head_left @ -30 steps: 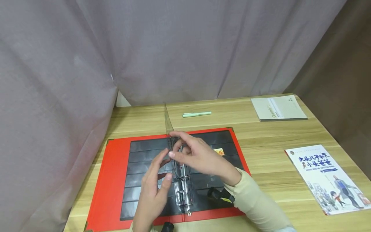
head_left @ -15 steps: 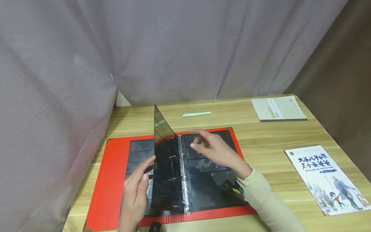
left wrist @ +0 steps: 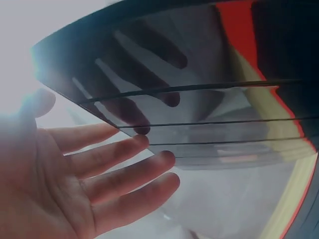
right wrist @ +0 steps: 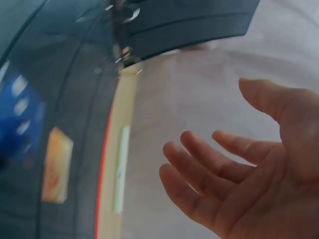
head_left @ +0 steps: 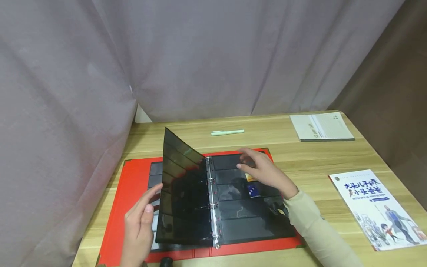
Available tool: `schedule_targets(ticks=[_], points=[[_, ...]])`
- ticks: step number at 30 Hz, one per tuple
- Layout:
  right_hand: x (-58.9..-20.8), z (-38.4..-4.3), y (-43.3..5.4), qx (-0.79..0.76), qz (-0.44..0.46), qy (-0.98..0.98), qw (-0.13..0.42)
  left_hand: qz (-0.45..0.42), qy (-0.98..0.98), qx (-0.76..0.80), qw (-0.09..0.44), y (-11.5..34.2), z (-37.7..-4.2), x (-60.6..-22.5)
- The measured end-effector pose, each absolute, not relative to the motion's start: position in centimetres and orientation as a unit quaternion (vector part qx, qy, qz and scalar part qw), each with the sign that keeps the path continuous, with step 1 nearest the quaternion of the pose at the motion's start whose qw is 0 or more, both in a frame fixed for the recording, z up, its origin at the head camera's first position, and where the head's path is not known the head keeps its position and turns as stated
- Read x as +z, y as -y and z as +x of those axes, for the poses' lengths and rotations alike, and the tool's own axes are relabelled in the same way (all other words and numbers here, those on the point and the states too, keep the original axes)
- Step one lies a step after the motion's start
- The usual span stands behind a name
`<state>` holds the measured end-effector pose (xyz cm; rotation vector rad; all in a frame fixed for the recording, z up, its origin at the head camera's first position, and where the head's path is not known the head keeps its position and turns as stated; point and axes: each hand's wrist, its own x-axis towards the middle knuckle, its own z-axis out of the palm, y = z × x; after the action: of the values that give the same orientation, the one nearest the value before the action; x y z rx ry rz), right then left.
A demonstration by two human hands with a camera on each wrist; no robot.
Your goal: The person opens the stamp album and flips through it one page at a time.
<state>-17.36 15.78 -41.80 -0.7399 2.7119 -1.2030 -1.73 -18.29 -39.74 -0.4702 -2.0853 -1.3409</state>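
A red ring-binder album [head_left: 118, 211] lies spread on the table, with black strip-pocket pages [head_left: 240, 228] on metal rings [head_left: 213, 207]. One dark, glossy page [head_left: 183, 196] stands raised and leans left. At its outer edge is my left hand [head_left: 138, 226]; in the left wrist view that hand's [left wrist: 99, 179] fingers are extended along the page [left wrist: 209, 107]. My right hand [head_left: 263, 172] hovers over the right-hand page, fingers loosely bent and holding nothing. Below it, a small orange stamp-like piece [head_left: 250, 178] and a blue one [head_left: 253, 190] sit in the pockets.
A pale green pen [head_left: 228, 132] lies behind the album. To the right are a grey-green notebook [head_left: 323, 126] at the back and a white picture book [head_left: 377, 209] nearer. Grey curtains [head_left: 207, 59] hang behind the wooden table [head_left: 307, 163].
The raised page has swung left with my left hand beside it. My right hand has drawn away to the right, and the orange and blue pieces now show on the right-hand page.
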Motion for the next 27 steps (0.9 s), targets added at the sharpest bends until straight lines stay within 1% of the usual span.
schedule_targets(ticks=[3,10,18,22,27], points=[[-42.8,-17.9,-16.9,-0.376,-0.236,-0.895,0.050,-0.155,0.795,-0.512,0.285,18.8,-1.3,-39.6],[-44.3,-18.9,-19.2,-0.339,-0.218,-0.913,0.065,-0.073,0.813,-0.533,0.223,20.0,-0.5,-39.6],[-44.9,-19.6,-20.9,-0.294,-0.201,-0.930,0.089,-0.037,0.842,-0.508,0.177,21.3,0.0,-39.7],[-45.1,-19.9,-21.2,-0.277,-0.200,-0.936,0.090,-0.027,0.847,-0.503,0.169,21.9,0.0,-40.3],[-45.6,-20.3,-21.7,-0.267,-0.208,-0.937,0.089,-0.032,0.854,-0.490,0.176,22.9,-0.1,-41.3]])
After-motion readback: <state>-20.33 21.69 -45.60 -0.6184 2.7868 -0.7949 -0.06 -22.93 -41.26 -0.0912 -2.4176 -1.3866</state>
